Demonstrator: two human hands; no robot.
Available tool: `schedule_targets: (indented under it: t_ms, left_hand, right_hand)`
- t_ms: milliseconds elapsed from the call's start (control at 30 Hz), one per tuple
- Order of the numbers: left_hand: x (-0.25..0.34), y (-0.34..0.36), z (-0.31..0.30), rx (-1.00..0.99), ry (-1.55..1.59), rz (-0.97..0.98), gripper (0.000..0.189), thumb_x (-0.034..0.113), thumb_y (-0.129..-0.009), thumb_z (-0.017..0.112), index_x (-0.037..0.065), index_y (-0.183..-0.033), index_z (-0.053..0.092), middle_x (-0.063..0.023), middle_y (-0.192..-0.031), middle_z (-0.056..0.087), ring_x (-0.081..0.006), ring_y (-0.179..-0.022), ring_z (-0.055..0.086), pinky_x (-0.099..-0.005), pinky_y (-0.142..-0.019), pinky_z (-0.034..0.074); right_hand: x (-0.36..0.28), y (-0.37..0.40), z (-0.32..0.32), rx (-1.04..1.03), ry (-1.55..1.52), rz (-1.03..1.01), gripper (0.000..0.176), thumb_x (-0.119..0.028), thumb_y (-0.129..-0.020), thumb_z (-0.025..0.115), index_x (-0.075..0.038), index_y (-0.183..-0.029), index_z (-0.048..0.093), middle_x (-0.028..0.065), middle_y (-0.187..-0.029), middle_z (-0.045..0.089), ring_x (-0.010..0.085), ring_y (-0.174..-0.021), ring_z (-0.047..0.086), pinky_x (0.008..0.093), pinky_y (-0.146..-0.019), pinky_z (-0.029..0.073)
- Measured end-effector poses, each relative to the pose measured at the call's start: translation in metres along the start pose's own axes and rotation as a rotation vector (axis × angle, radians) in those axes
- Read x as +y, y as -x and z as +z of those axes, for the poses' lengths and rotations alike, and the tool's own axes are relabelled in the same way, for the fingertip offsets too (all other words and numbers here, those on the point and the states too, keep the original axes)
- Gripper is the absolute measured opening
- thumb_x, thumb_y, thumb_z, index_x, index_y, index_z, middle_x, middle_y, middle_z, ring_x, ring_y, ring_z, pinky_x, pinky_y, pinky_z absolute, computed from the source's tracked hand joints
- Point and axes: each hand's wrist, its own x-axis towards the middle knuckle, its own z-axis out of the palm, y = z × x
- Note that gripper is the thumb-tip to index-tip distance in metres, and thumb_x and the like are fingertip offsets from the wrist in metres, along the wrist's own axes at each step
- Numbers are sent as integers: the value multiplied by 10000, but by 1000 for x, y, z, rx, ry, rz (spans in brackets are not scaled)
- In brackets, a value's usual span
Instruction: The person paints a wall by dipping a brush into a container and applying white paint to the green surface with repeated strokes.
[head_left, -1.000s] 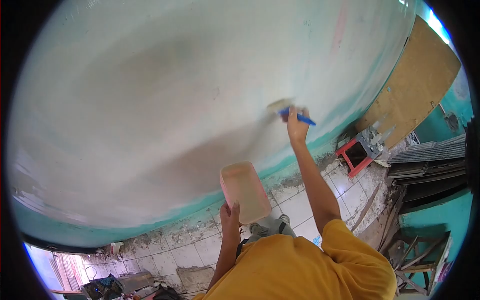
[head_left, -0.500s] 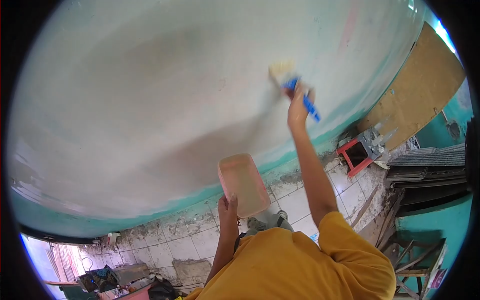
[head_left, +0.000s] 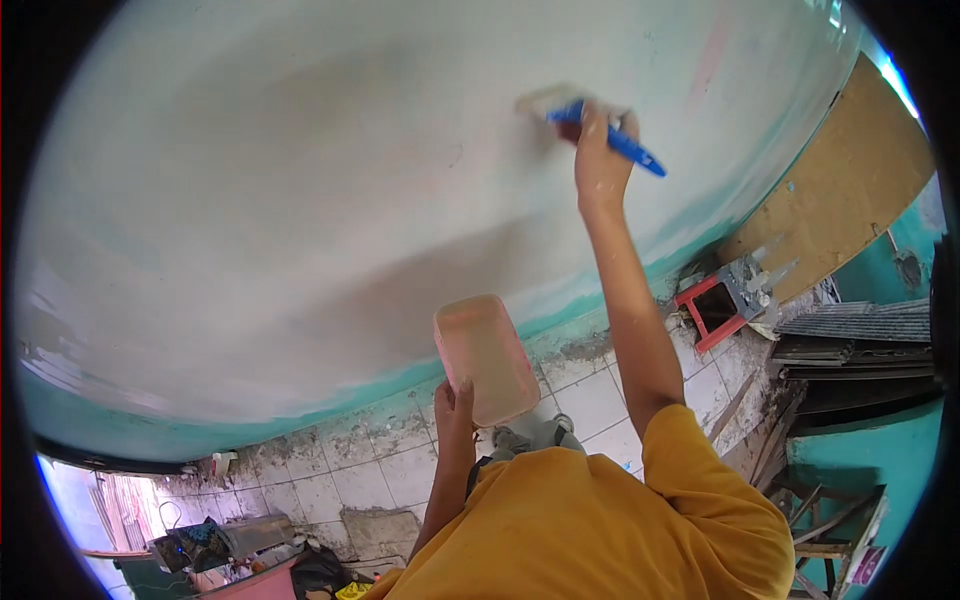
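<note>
My right hand (head_left: 602, 160) is closed round the blue handle of a paintbrush (head_left: 635, 150). The brush's pale bristles lie against the whitish wall (head_left: 300, 200), slightly blurred. Lower down, my left hand (head_left: 456, 408) grips the near left edge of a pink rectangular tray (head_left: 487, 360), thumb over the rim. Pale liquid covers the tray's bottom. The wall shows a turquoise band along its lower edge.
A red stool (head_left: 712, 312) with a grey, paint-stained object stands at the right, by a brown board (head_left: 830, 180). Stacked corrugated sheets (head_left: 860, 320) and a wooden frame (head_left: 835, 530) are further right. Assorted items (head_left: 205, 545) lie at the lower left on the tiled floor (head_left: 365, 485).
My right hand and the brush have moved up along the wall, and the brush handle is tilted flatter. My left hand and the tray have shifted up slightly.
</note>
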Motion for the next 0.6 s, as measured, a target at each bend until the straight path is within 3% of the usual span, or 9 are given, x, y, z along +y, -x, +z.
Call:
schedule_targets:
  t_ms: [167,300,367,400,500,600]
  left_hand:
    - [5,3,0,15,-5,4,667,380,-969,594,-74,-1375,322,-151,-1250,538,-160,-1051,583,-273,-769,520]
    - [1,4,-6,26,-33,17,650,369,-974,587,-77,-1371,330,-141,-1223,556,-149,-1027,587,-263,-756,513]
    - [1,3,-7,25,9,49,627,354,-980,576,-79,-1365,338,-135,-1196,570,-139,-1007,588,-252,-744,506]
    - [1,3,-8,27,8,49,627,354,-980,576,-79,-1365,338,-135,-1196,570,-139,-1007,588,-252,-744,506]
    - [2,3,-8,33,-37,44,607,343,-989,563,-79,-1363,338,-137,-1190,572,-137,-1003,587,-244,-746,503]
    - [3,2,-7,30,-34,29,603,341,-991,560,-81,-1361,340,-140,-1200,569,-141,-1011,587,-248,-745,505]
  right_hand:
    - [-13,3,8,-25,-235,-64,239,-170,-988,543,-3,-1088,404,138,-952,609,194,-785,658,346,-763,563]
    - [95,74,-33,212,-118,113,225,-198,-1006,531,-29,-1061,393,139,-935,621,202,-778,670,333,-746,563]
    - [162,131,-75,207,19,314,228,-201,-1008,527,-30,-1060,386,138,-933,615,199,-776,669,330,-712,565]
    - [171,144,-85,208,18,316,228,-201,-1008,527,-30,-1060,386,138,-933,615,199,-776,669,330,-712,565]
    - [175,155,-95,156,55,362,247,-206,-1001,543,-29,-1060,381,141,-925,614,199,-785,674,322,-668,568]
    - [135,113,-66,89,91,307,262,-201,-987,569,-16,-1012,385,142,-889,608,201,-771,678,319,-648,576]
